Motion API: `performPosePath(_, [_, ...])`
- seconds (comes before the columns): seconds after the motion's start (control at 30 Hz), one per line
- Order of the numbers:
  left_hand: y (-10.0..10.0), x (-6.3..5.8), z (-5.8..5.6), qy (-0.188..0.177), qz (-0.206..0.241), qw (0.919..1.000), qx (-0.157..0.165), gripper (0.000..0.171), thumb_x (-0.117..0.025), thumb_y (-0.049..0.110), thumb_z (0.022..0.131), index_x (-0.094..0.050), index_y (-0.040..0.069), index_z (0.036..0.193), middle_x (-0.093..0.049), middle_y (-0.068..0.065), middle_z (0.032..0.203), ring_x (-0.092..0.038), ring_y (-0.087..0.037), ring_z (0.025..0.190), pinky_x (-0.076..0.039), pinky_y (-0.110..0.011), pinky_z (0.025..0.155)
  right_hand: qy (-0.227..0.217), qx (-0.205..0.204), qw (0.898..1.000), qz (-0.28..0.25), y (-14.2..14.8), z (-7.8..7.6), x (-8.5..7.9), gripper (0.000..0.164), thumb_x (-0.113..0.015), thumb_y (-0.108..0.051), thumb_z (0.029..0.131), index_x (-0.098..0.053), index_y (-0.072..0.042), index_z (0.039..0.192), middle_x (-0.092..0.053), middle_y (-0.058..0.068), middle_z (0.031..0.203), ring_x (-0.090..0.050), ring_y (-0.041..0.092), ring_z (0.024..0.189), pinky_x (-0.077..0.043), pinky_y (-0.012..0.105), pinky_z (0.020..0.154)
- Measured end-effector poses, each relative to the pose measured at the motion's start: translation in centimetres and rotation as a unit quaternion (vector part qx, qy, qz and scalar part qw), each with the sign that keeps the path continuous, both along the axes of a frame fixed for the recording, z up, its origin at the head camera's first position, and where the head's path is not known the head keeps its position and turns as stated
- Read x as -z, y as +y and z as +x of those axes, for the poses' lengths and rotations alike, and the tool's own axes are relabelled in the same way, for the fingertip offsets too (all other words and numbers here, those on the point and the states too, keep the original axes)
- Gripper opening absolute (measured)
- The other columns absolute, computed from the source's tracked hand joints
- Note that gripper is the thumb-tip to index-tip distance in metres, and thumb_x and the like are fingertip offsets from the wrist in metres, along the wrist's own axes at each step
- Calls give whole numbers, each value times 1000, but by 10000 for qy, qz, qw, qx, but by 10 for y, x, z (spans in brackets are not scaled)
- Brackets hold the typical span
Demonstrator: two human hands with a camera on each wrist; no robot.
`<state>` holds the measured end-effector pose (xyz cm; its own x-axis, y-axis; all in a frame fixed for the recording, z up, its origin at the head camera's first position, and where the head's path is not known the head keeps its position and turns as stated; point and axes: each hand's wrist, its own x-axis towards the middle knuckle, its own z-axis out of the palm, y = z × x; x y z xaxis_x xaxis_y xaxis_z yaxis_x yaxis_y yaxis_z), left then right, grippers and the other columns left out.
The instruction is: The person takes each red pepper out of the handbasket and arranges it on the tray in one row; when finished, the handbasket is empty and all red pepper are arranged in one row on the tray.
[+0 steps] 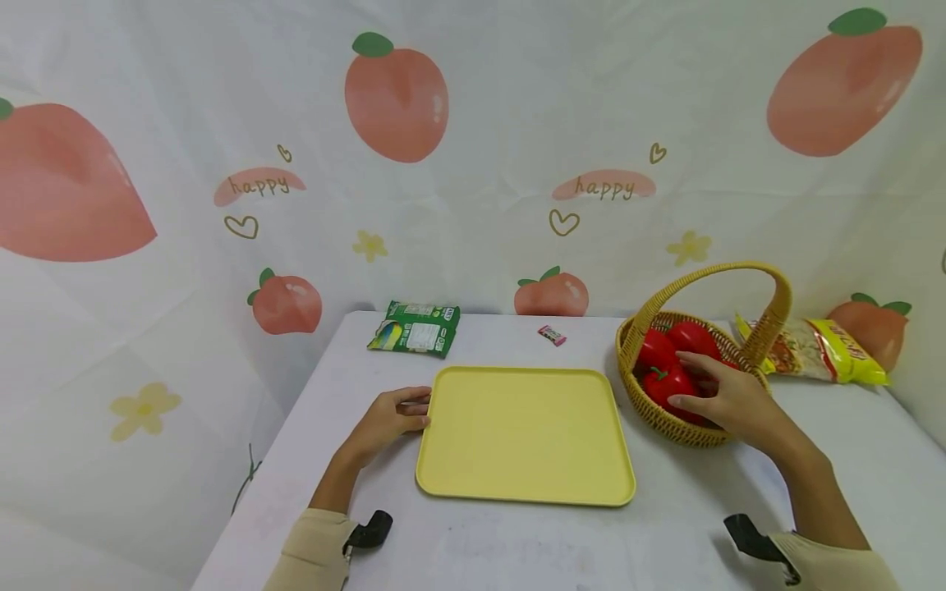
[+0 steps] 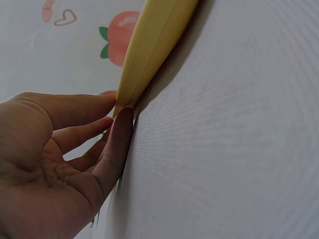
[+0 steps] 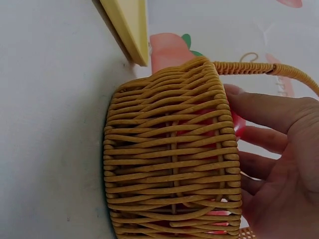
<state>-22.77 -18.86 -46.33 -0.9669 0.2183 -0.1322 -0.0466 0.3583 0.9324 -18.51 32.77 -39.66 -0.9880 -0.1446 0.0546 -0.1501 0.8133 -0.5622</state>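
A yellow rectangular tray (image 1: 525,435) lies flat on the white table. At its left edge, my left hand (image 1: 392,419) pinches the rim with its fingertips; in the left wrist view the digits (image 2: 84,107) converge on the tray's rim (image 2: 144,55). To the right stands a woven wicker basket (image 1: 691,431) with an arched handle. Several red items lie in it, among them a red bell pepper (image 1: 661,384) with a green stem. My right hand (image 1: 732,398) reaches over the basket, thumb and fingers spread about the pepper. Basket weave (image 3: 169,154) hides much of that contact in the right wrist view.
A green snack packet (image 1: 417,328) lies at the table's back left. A small pink wrapped candy (image 1: 552,335) is behind the tray. Right of the basket rests a yellow and clear food bag (image 1: 820,353). A peach-printed curtain (image 1: 473,205) hangs behind the table.
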Motion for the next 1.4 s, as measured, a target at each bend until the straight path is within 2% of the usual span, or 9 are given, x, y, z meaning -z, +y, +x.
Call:
performPosePath(0.3, [-1,0,0,74,-107,9999,1,53,-74,1,97,-59,-2,148,-66,-19,143,-69,-28,124,-61,-27,93,59,-96,9999,-106,1,0,1,77,-80,-34,95,-48,6,152,-53,39,145,-57,55,127,-50,71,103])
performPosePath(0.63, [-1,-1,1,88,-207,9997,-15,54,-74,3,97,-59,-1,148,-66,-18,143,-69,-28,124,-61,-29,94,286,-144,9995,-38,2,0,-1,79,-86,-28,90,-49,8,150,-52,36,144,-57,54,124,-49,73,101])
performPosePath(0.87, [0,-1,2,67,-234,9997,-24,54,-74,3,97,-59,0,148,-66,-18,143,-69,-27,124,-61,-28,93,242,-64,9993,-281,5,5,-6,79,-82,-32,93,-47,4,154,-44,35,154,-50,56,134,-44,78,104])
performPosePath(1.17, [0,-1,1,20,-123,9999,-14,54,-73,2,97,-58,0,149,-65,-18,144,-69,-27,124,-62,-30,93,253,145,9982,-518,14,9,-11,79,-78,-36,95,-45,-3,158,-42,33,157,-49,53,131,-51,76,95])
performPosePath(1.27, [0,-1,1,22,-120,9999,-22,54,-74,3,97,-58,0,149,-65,-18,144,-69,-26,123,-62,-30,93,226,174,9981,-555,16,10,-11,78,-77,-37,95,-45,-4,158,-37,34,158,-43,57,136,-47,80,96])
performPosePath(1.4, [0,0,2,35,-115,9999,-45,54,-74,3,97,-59,0,149,-65,-18,143,-69,-27,123,-62,-30,93,109,193,9978,-631,17,11,-13,80,-76,-40,95,-44,-5,159,-26,36,165,-24,65,148,-37,88,97])
